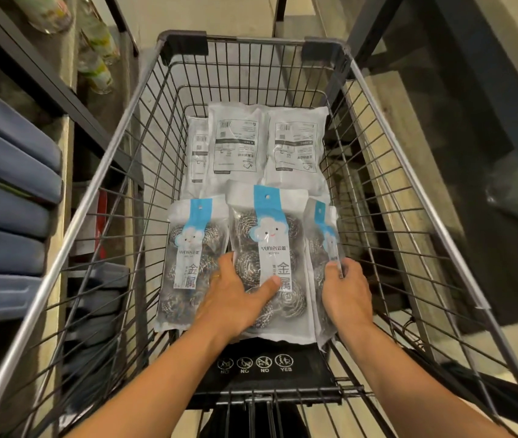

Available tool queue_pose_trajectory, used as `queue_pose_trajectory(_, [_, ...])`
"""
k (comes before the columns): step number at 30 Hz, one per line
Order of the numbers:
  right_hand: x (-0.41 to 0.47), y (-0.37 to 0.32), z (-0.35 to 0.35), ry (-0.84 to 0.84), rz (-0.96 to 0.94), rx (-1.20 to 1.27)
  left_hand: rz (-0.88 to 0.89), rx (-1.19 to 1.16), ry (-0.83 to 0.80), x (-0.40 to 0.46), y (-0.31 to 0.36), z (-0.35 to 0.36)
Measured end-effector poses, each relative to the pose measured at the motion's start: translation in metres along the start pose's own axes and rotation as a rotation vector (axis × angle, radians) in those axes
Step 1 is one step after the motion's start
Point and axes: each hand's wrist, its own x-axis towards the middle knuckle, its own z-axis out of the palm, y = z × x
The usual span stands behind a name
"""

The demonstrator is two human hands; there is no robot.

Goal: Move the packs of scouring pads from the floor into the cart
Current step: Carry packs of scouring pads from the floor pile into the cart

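Both hands reach into a grey wire shopping cart (99,172). Left hand (235,295) grips the middle clear plastic pack of steel scouring pads (268,263), thumb across its label; right hand (346,292) pinches an upright blue-striped pack (322,229) standing on edge against the right wall. Placement appears under way; next, the tilted pack likely needs laying flat and releasing. Six packs show: three face-up along the near edge, three face-down white packs (238,140) along the far edge.
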Motion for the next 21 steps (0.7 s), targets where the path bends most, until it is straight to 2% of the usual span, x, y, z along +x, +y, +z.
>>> queue_pose_trajectory(8, [-0.025,-0.018,-0.021,-0.078,-0.037,-0.021,0.011,0.046,-0.038,-0.026,0.011,-0.017])
queue_pose_trajectory(16, [-0.094,-0.047,-0.081,-0.312,-0.153,0.057,0.031,0.096,-0.105,-0.102,0.039,-0.065])
queue_pose_trajectory(21, [-0.162,-0.048,-0.115,-0.426,-0.201,0.218,0.079,-0.075,-0.04,-0.161,0.039,-0.099])
